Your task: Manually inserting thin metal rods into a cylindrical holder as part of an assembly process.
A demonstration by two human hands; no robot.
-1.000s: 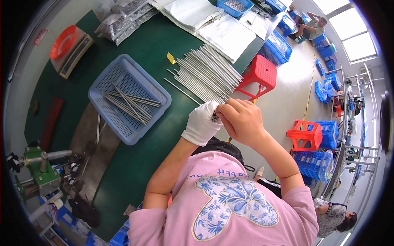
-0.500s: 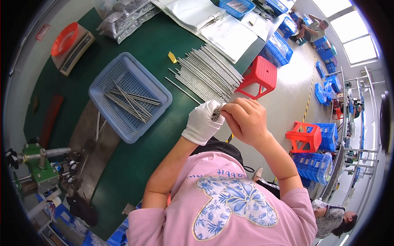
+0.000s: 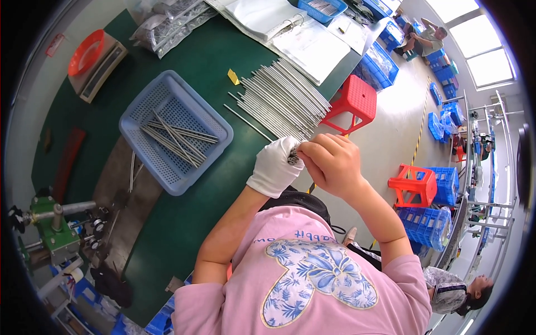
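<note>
My left hand (image 3: pixel 274 167), in a white glove, is closed round a bundle of thin metal rods (image 3: pixel 292 157), whose ends show end-on beside the thumb. My bare right hand (image 3: pixel 330 163) is closed in a pinch against those ends; what lies between its fingertips is too small to make out. Just beyond both hands, a wide row of similar grey metal rods (image 3: pixel 282 100) lies side by side on the green table (image 3: pixel 192 58). One single rod (image 3: pixel 248 121) lies apart at the row's left.
Left of the hands, a blue perforated basket (image 3: pixel 220 142) holds several loose rods. An open ring binder (image 3: pixel 301 42), a small yellow tag (image 3: pixel 233 77) and an orange dish (image 3: pixel 86 53) lie farther off. Red stools (image 3: pixel 357 100) and blue crates (image 3: pixel 421 226) stand to the right; a green-bodied machine (image 3: pixel 58 229) stands at lower left.
My right hand has shifted very slightly left against the rod ends. The left hand keeps its grip on the bundle. At lower right, another person has moved a little to the right.
</note>
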